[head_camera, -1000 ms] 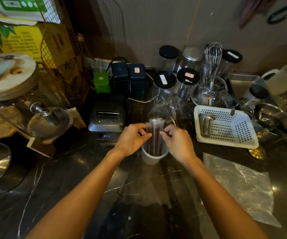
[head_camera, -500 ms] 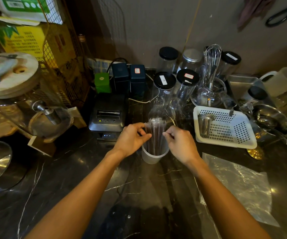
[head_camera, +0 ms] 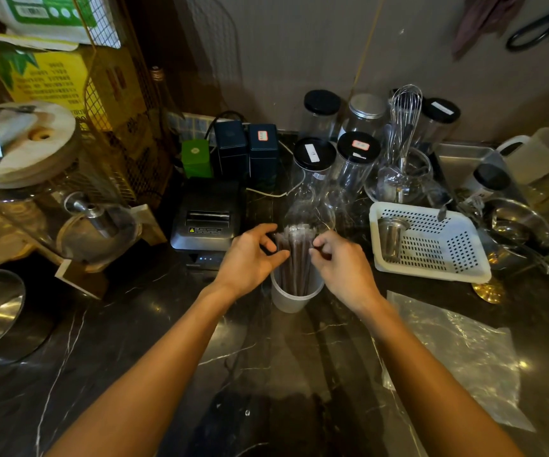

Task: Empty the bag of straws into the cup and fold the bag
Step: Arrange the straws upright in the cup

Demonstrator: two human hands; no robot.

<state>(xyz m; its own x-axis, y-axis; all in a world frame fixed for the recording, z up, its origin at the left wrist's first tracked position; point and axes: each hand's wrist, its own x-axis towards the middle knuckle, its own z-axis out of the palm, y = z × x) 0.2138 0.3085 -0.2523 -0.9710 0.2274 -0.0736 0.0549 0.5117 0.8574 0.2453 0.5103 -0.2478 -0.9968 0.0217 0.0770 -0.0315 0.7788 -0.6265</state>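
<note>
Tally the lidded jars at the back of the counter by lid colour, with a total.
Black lids: 5
Silver lids: 1
Total: 6

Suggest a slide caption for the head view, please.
Both hands, left and right, steady bagged straws upright in a cup.

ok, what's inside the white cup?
The cup holds a bundle of dark wrapped straws standing upright, above the rim. Their lower ends and the cup's bottom are hidden by its wall.
</note>
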